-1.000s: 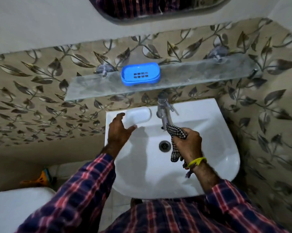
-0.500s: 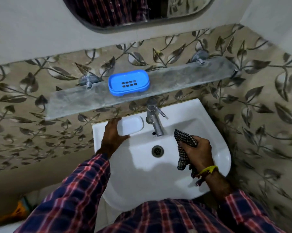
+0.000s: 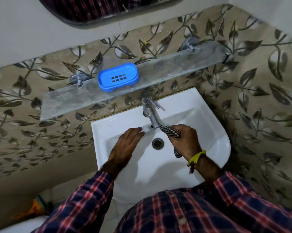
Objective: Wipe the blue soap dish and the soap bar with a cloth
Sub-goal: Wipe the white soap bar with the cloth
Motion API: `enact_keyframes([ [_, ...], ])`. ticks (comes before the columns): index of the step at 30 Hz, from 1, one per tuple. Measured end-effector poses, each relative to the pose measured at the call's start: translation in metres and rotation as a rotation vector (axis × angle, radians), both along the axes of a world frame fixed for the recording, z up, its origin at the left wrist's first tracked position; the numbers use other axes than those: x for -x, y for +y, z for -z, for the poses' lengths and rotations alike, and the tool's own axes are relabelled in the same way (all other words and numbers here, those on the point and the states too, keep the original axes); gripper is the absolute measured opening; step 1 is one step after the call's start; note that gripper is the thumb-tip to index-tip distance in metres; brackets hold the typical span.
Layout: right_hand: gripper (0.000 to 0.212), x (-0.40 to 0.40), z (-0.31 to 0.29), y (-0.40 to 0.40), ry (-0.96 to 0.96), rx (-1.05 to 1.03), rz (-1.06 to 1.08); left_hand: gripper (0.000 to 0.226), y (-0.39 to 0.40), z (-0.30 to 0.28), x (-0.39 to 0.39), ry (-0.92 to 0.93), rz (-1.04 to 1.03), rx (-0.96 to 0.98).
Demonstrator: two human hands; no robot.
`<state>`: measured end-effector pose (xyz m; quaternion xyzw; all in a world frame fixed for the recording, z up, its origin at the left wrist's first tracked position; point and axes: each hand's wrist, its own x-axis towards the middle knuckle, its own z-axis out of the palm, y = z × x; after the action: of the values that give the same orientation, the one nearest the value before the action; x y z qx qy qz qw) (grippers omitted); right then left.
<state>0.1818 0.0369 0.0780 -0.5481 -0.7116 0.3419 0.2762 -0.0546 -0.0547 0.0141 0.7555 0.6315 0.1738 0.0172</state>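
Blue soap dish (image 3: 118,77) sat empty on the glass wall shelf (image 3: 167,69), its slotted drain holes showing, just left of the shelf's middle and above the basin. Below the shelf, the white washbasin (image 3: 209,135) carried a chrome tap (image 3: 150,113) whose spout reached out over the bowl toward the drain (image 3: 157,143).

The left hand (image 3: 125,147) lay palm down over the inner back slope of the basin, fingers extended and close together, pointing toward the tap. A small patch of white showed at its fingertips, but whether this was the soap bar or the basin itself could not be told, and whether the hand gripped anything could not be told either.

The right hand (image 3: 185,140) was closed in a fist around a black-and-white checked cloth (image 3: 170,131), bunched so that one end poked out beside the tap's spout and another end hung below the fist. A yellow thread band (image 3: 196,158) circled that wrist. Both forearms wore plaid sleeves (image 3: 84,199).
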Motion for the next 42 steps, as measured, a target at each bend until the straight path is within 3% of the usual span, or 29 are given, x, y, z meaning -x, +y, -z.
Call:
enact_keyframes([
  [3, 0.013, 0.004, -0.004, 0.002, 0.018, 0.054, -0.065, 0.086, 0.002, -0.012, -0.007, -0.158, -0.055, 0.065],
  [7, 0.006, 0.003, -0.008, 0.007, 0.185, 0.172, -0.037, 0.095, -0.006, -0.031, -0.020, -0.803, -0.291, 0.216],
  [10, 0.013, 0.003, -0.017, 0.006, 0.244, 0.173, -0.135, 0.086, -0.013, -0.043, -0.035, -1.155, -0.399, 0.206],
  [14, 0.012, 0.014, -0.032, 0.006, 0.231, 0.202, -0.291, 0.082, -0.010, -0.058, -0.053, -1.625, -0.377, 0.190],
  [17, 0.022, 0.033, -0.040, 0.005, 0.259, 0.382, -0.280, 0.082, -0.002, -0.069, -0.072, -1.928, -0.405, 0.212],
  [20, 0.017, 0.048, -0.050, 0.002, 0.467, 0.721, -0.070, 0.064, 0.005, -0.073, -0.097, -1.901, -0.487, 0.194],
  [22, 0.019, 0.053, -0.055, 0.002, 0.543, 0.834, 0.000, 0.058, 0.006, -0.071, -0.109, -1.865, -0.558, 0.218],
  [26, 0.025, 0.057, -0.062, 0.000, 0.562, 0.831, -0.029, 0.068, 0.007, -0.074, -0.111, -1.941, -0.613, 0.244],
  [30, 0.008, 0.058, -0.065, 0.000, 0.545, 0.801, -0.158, 0.069, 0.014, -0.084, -0.097, -1.977, -0.591, 0.167],
  [32, 0.007, 0.060, -0.069, 0.008, 0.605, 0.841, -0.102, 0.066, 0.020, -0.087, -0.100, -2.000, -0.592, 0.145],
  [35, 0.018, 0.062, -0.074, 0.013, 0.666, 0.869, -0.018, 0.067, 0.026, -0.092, -0.105, -2.015, -0.597, 0.158],
  [38, 0.024, 0.059, -0.072, 0.006, 0.585, 0.866, -0.095, 0.065, 0.025, -0.094, -0.099, -2.049, -0.593, 0.103],
  [42, 0.028, 0.058, -0.069, 0.008, 0.613, 0.859, -0.017, 0.063, 0.024, -0.086, -0.109, -2.047, -0.617, 0.143],
])
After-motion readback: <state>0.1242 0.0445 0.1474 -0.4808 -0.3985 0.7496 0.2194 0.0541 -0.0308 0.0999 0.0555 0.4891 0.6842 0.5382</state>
